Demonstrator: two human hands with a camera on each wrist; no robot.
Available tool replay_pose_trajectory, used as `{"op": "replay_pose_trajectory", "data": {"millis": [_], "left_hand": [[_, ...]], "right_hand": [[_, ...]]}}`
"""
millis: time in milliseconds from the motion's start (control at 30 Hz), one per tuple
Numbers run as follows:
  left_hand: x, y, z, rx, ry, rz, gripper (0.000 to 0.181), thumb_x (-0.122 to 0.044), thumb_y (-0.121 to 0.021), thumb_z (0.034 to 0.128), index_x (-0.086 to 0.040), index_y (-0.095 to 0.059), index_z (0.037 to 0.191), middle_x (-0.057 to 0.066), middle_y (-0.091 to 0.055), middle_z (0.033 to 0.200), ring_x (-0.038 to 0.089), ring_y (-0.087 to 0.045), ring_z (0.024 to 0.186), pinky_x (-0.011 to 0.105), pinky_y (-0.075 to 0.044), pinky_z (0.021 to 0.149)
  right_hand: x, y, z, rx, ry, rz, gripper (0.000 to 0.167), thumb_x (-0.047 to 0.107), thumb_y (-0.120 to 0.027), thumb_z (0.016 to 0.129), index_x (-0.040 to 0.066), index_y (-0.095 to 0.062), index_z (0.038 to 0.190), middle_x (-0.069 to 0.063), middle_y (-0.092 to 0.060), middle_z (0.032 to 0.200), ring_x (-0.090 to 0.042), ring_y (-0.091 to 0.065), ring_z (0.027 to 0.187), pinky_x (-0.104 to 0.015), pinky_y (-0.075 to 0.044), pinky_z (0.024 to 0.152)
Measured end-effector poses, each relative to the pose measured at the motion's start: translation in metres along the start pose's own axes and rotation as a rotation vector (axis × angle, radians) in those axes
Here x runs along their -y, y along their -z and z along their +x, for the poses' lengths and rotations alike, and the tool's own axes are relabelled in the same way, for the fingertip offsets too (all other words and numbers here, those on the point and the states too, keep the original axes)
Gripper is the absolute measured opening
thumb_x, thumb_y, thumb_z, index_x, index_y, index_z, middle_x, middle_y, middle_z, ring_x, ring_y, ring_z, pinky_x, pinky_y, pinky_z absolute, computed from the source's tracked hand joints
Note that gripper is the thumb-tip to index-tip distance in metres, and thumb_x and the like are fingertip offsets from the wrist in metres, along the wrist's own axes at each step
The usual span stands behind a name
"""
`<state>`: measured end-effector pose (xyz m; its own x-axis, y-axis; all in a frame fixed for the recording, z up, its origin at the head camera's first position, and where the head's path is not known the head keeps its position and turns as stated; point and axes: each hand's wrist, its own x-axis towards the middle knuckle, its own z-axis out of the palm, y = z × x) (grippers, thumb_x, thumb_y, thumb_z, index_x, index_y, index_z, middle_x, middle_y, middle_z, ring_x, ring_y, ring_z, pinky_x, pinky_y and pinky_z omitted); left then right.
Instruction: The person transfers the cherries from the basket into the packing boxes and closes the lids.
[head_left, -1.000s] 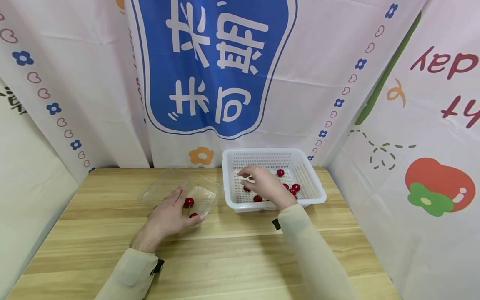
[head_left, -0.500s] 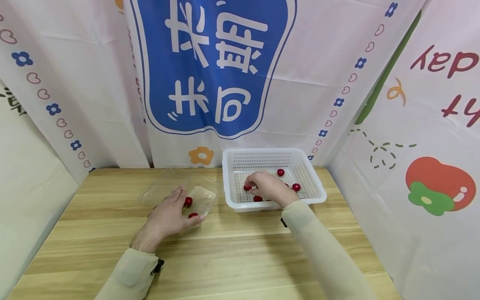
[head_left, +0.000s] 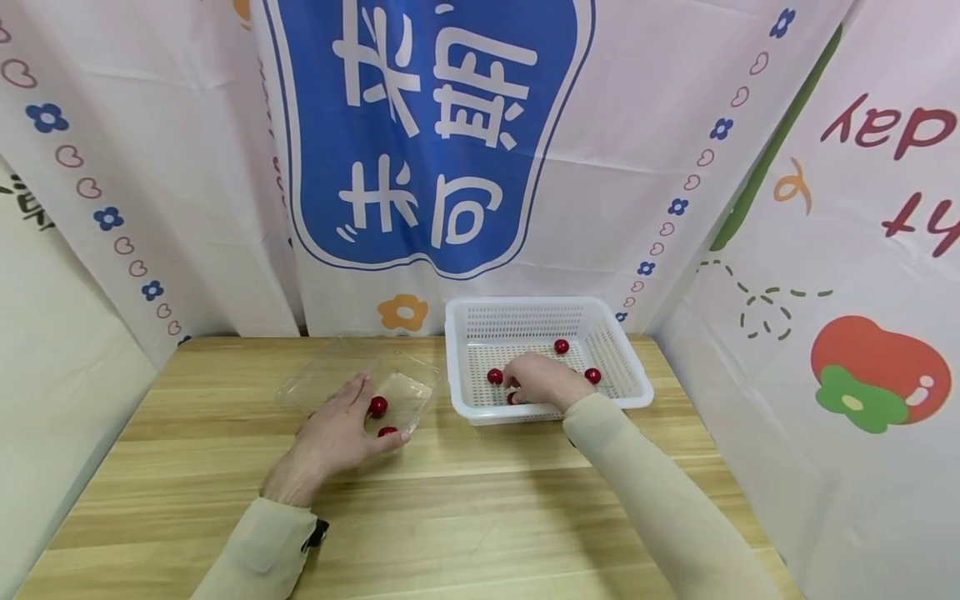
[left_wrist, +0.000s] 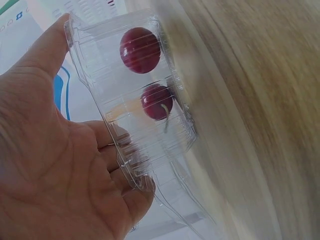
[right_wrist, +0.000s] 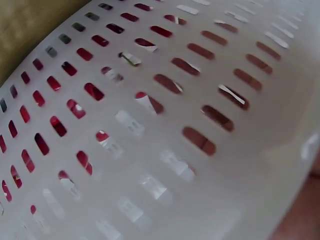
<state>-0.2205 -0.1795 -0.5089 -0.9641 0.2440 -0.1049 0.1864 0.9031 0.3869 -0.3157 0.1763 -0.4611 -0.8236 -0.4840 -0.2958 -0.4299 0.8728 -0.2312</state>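
Note:
My left hand (head_left: 330, 429) grips the near left side of a clear plastic box (head_left: 411, 392) on the table. In the left wrist view, the thumb of that hand (left_wrist: 65, 165) is on one corner of the box (left_wrist: 100, 60) and the fingers curl round its side; two red cherries (left_wrist: 140, 50) lie inside. My right hand (head_left: 546, 382) is down in a white slotted basket (head_left: 457, 358), fingertips bent round a partly covered cherry (head_left: 512, 399). Another cherry (head_left: 495, 377) sits beside the fingertips. Through the basket wall (right_wrist: 240, 180), red fruit and parts of fingers show in the right wrist view.
The clear lid (head_left: 318, 375) lies spread out behind my left hand. More cherries (head_left: 562, 346) rest in the basket's back and right parts. A printed curtain (head_left: 360, 300) hangs along the table's far edge, and the basket stands close to it.
My right hand has gone lower in the basket and shifted from the left cherry to the nearer one, its fingers now more curled. My left hand and the clear box have not moved.

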Motion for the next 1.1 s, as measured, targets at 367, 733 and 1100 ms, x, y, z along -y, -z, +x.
{"op": "replay_pose_trajectory", "data": {"millis": [367,733,1100], "left_hand": [[0.0,0.0,-0.001,0.004,0.002,-0.008,0.131,-0.079,-0.077,0.1023,0.015,-0.026,0.179,0.037,-0.02,0.192,0.06,-0.027,0.178,0.074,-0.035,0.142],[0.0,0.0,0.001,-0.011,-0.005,-0.009,0.131,-0.078,-0.078,0.1018,0.015,-0.028,0.179,0.037,-0.023,0.191,0.06,-0.029,0.177,0.074,-0.036,0.142],[0.0,-0.001,0.0,-0.009,-0.005,-0.009,0.129,-0.076,-0.079,0.1027,0.016,-0.029,0.178,0.038,-0.023,0.191,0.06,-0.029,0.177,0.073,-0.036,0.142]], "right_hand": [[0.001,-0.005,0.003,0.04,-0.031,0.006,0.017,0.004,-0.083,0.107,0.006,-0.088,0.122,-0.008,-0.085,0.119,-0.023,-0.074,0.11,-0.049,-0.065,0.11],[0.001,-0.002,0.006,0.014,0.012,-0.018,0.012,0.0,-0.082,0.105,0.008,-0.088,0.111,-0.004,-0.082,0.108,-0.021,-0.069,0.102,-0.045,-0.064,0.102],[0.009,0.008,0.006,-0.062,0.08,0.038,0.025,0.002,-0.083,0.106,0.007,-0.088,0.13,-0.007,-0.088,0.128,-0.025,-0.08,0.124,-0.047,-0.065,0.117]]}}
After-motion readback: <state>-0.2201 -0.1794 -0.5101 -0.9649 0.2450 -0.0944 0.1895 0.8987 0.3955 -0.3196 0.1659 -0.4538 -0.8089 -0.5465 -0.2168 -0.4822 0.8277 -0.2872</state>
